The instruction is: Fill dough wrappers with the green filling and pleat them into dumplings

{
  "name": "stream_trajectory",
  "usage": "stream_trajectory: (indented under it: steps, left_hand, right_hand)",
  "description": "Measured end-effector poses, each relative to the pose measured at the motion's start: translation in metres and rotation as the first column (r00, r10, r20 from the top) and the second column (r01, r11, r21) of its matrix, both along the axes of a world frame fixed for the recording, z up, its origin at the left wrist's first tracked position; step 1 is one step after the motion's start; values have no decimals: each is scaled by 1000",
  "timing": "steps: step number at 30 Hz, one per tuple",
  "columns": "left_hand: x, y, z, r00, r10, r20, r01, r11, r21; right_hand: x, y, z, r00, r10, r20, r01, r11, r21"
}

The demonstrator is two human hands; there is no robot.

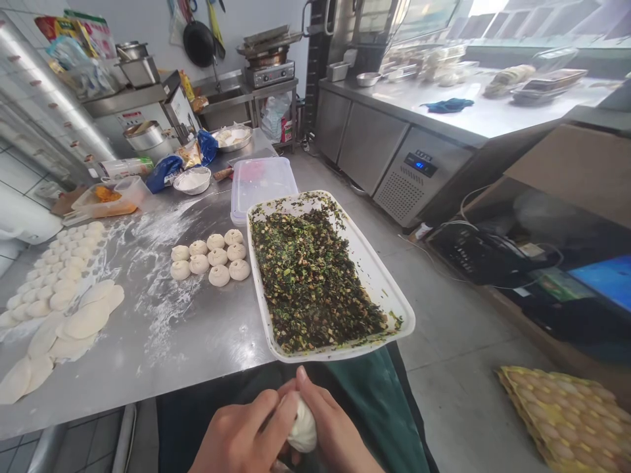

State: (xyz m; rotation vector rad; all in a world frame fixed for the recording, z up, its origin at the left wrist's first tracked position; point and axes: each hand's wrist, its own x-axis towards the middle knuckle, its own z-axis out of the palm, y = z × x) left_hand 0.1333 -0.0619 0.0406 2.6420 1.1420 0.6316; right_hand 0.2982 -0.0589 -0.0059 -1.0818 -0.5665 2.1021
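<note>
Between my two hands, low in the head view and in front of a dark green apron, is a pleated dough bun [304,430]. My left hand [241,430] is closed on its left side, fingers bent over the top. Around the right side curls my right hand [335,427], its thumb pointing up along the bun. Part of the bun's underside is hidden by the fingers. Just beyond the hands, a white tub [394,289] holds chopped green filling [315,282]. Several finished buns [217,256] stand in rows left of the tub.
Flat dough wrappers [89,318] and small dough pieces [64,276] lie on the floured steel table [211,328] at left. Behind the tub are a plastic lid [261,184] and a flour bowl [192,180]. An egg tray [566,420] sits low at right.
</note>
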Motion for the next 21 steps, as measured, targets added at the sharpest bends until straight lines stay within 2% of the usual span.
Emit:
stream_trajectory:
  steps: [2,5,7,11,16,19,21]
  left_hand:
    - [-1,1,1,1000,-23,-12,23,1000,1]
    - [-1,1,2,1000,26,-5,-26,999,-21]
    - [0,2,3,999,40,-3,-40,999,16]
    - [0,3,5,1000,19,11,-21,991,135]
    - [-4,1,9,998,60,-15,-57,988,142]
    - [-5,-1,10,1000,19,-18,-16,984,175]
    - [-6,-2,10,999,40,-35,-35,989,145]
  right_hand:
    - [0,0,3,999,35,3,-35,999,18]
    - [-1,2,3,1000,31,1,-31,999,-12]
    - [-2,3,2,1000,16,10,-16,999,-41]
    - [-3,3,0,998,53,-22,-53,999,-11]
    - [-3,2,0,1000,3,22,-3,1000,2]
    - [-4,2,-1,998,53,-26,-53,999,-5]
    - [-3,2,-1,993,89,-71,-90,996,-14]
